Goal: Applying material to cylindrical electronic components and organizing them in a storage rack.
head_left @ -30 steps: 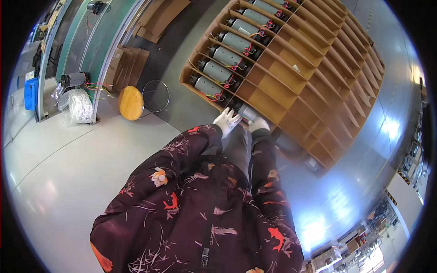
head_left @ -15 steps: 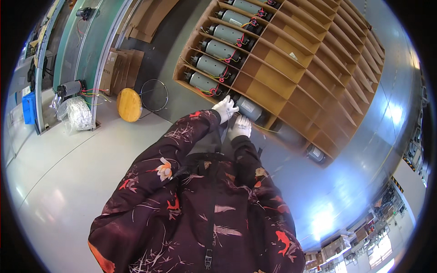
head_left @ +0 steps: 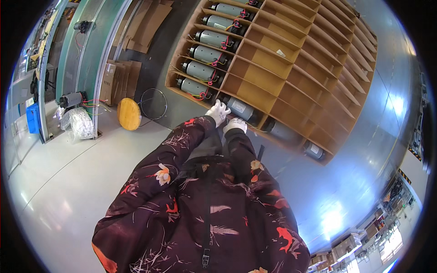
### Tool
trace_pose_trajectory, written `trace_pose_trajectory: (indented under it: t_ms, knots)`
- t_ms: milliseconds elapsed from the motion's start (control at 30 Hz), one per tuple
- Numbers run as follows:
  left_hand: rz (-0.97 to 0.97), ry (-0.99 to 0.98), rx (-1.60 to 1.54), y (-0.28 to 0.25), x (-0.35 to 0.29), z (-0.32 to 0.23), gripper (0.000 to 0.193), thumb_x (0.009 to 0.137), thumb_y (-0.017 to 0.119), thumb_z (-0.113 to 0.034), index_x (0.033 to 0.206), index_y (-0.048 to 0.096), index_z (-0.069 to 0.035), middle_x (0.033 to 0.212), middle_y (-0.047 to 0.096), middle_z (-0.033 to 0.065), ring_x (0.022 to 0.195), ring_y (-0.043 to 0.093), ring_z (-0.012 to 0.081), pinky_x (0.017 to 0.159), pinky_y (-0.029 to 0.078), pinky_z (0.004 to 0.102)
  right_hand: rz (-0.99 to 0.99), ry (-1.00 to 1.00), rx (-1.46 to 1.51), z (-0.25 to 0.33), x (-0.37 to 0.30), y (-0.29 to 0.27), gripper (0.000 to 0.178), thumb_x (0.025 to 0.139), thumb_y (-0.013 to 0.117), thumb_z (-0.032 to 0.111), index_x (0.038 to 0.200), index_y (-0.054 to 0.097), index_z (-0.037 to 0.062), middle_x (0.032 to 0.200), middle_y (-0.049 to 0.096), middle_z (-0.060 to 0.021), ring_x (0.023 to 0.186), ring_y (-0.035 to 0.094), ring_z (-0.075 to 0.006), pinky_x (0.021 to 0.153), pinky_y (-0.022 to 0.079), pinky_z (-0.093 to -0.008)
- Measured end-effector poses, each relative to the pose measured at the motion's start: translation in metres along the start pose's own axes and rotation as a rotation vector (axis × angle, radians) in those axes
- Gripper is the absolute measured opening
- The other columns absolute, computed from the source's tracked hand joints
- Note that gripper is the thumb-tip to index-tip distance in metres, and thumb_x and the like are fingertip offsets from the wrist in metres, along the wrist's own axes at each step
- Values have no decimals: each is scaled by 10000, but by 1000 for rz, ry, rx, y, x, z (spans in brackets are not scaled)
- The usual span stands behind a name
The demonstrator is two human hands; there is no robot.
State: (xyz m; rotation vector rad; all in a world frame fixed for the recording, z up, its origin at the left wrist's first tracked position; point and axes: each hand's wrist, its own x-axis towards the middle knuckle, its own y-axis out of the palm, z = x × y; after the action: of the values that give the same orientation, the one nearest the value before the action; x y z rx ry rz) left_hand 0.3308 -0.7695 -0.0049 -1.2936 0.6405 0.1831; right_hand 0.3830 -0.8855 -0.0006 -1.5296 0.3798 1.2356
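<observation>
Both my hands wear white gloves and are at the near edge of a large divided cardboard box [head_left: 291, 91]. My left hand [head_left: 218, 113], fingers bent, is at the near end of a grey cylindrical motor [head_left: 241, 108] lying in a front compartment. Close to its right, my right hand [head_left: 235, 125] curls at the box's near wall below the same motor. What the fingertips of either hand close on is hidden. In the row beyond, several similar grey motors [head_left: 200, 70] with red and yellow wires lie one per compartment.
A further motor [head_left: 314, 150] lies in the box's near right corner. To the left stand a round wooden-topped stool [head_left: 129, 114], a clear plastic bag [head_left: 78, 123] and folded cardboard [head_left: 119, 82]. Another motor [head_left: 73, 99] rests on the green-topped bench [head_left: 93, 50].
The box and motors sit slightly further left and higher in view. My hands remain at the same motor; the right hand's fingers look more curled.
</observation>
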Motion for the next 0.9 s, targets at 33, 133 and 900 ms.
trace_pose_trajectory:
  t_ms: [33,133,900]
  knots:
    - [26,34,16,-1,0,4,336,894,535,-231,1189,636,-107,1161,583,7,1090,559,261,996,358,498,-44,7,48,-9,0,4,605,792,629,349,1270,544,-12,1276,581,-201,1252,518,-309,1071,379,-410]
    - [50,112,83,-19,6,4,338,909,516,-236,1186,666,-115,1205,555,-5,1112,546,264,1019,345,530,-132,21,101,-33,16,24,710,786,642,380,1332,483,-46,1321,550,-198,1265,491,-341,1101,320,-422]
    - [237,-217,-47,-52,21,-13,268,904,506,-171,1080,699,-115,1113,558,-17,1064,535,235,955,367,448,146,-50,167,-88,27,-9,442,814,576,332,1128,698,46,1189,650,-199,1155,611,-332,986,475,-410]
